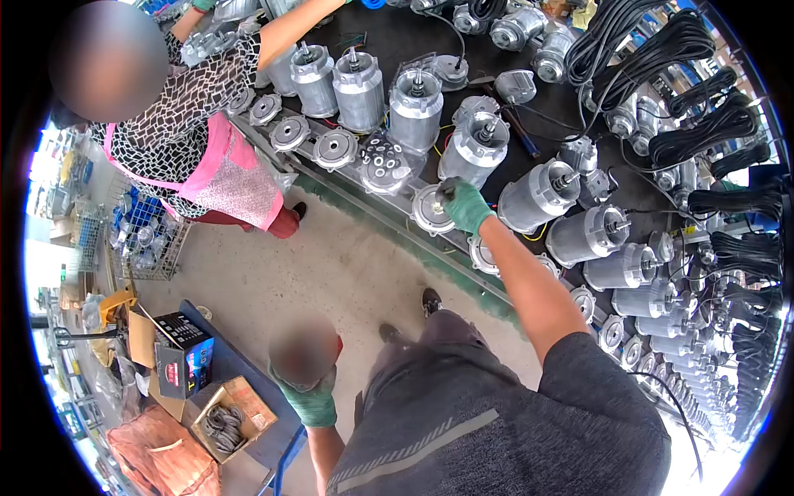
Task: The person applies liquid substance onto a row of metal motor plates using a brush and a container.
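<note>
My right hand (468, 207), in a green glove, reaches over a round metal end cover (428, 217) at the bench edge. Its fingers are bent together at the cover's upper right part, and whatever they pinch is hidden. Just beyond stands a silver motor housing (475, 150) with its shaft upward. Left of it, a plate of round silver pieces (384, 164) lies before another motor housing (416, 107). My left hand (311, 400), also green-gloved, is low at my left side, away from the bench. A blurred patch covers its fingers; a reddish edge shows beside them.
Motor housings (542, 197) and end covers (335, 149) line the bench, with coiled black cables (657, 62) behind. A co-worker in a pink apron (236, 178) stands at the left. Behind me, a blue cart (277, 401) carries an open carton (258, 413); a wire basket (169, 256) stands farther left.
</note>
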{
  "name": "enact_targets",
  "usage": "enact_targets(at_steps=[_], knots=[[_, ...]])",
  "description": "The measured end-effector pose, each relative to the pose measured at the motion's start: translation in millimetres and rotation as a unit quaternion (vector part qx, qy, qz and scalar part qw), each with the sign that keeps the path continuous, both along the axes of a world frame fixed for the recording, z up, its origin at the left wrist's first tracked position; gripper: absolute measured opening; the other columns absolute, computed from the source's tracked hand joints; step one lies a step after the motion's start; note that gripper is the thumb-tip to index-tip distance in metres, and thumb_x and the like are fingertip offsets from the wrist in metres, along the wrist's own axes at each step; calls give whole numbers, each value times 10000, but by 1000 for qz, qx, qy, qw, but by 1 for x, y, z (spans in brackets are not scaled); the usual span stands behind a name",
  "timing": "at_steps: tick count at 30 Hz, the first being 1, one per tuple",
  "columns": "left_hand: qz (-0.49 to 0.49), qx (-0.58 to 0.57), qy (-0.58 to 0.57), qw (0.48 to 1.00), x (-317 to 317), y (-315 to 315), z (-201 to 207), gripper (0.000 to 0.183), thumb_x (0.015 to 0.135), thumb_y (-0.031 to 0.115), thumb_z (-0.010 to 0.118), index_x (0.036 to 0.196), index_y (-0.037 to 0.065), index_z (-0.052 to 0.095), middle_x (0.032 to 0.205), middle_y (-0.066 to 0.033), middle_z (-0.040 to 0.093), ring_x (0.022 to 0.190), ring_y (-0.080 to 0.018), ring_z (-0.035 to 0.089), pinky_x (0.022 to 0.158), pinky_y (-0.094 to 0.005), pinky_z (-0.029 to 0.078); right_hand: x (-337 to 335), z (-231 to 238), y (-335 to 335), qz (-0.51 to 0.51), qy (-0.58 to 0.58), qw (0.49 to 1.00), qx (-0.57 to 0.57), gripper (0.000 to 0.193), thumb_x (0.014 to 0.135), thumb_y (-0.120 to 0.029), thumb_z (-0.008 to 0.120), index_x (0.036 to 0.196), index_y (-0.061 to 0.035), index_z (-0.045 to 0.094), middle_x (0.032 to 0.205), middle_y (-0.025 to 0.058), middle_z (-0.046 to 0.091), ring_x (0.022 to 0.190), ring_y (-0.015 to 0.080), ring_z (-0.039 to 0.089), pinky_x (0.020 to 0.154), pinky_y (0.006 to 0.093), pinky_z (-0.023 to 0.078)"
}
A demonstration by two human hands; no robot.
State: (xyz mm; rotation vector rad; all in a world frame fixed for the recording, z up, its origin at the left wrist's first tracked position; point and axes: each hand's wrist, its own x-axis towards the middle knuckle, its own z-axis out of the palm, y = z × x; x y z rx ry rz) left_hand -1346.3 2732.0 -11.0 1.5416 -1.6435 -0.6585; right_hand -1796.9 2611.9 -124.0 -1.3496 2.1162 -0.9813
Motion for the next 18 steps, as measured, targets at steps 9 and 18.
enact_targets(at_steps=[9,18], knots=[[-5,2,87,996,5,16,1,871,650,260,859,1367,16,431,1298,-140,504,1215,-305,532,1024,-397,429,-25,91,37,98,-42,993,57,158,850,-119,668,990,-50,688,985,99,664,889,185,645,810,320,512],[-150,-3,30,988,28,12,-57,985,593,300,949,1373,43,404,1335,-105,505,1238,-248,514,1061,-391,413,-41,126,226,-229,-99,968,-3,162,950,-158,649,937,3,634,766,58,660,614,157,635,555,303,537]])
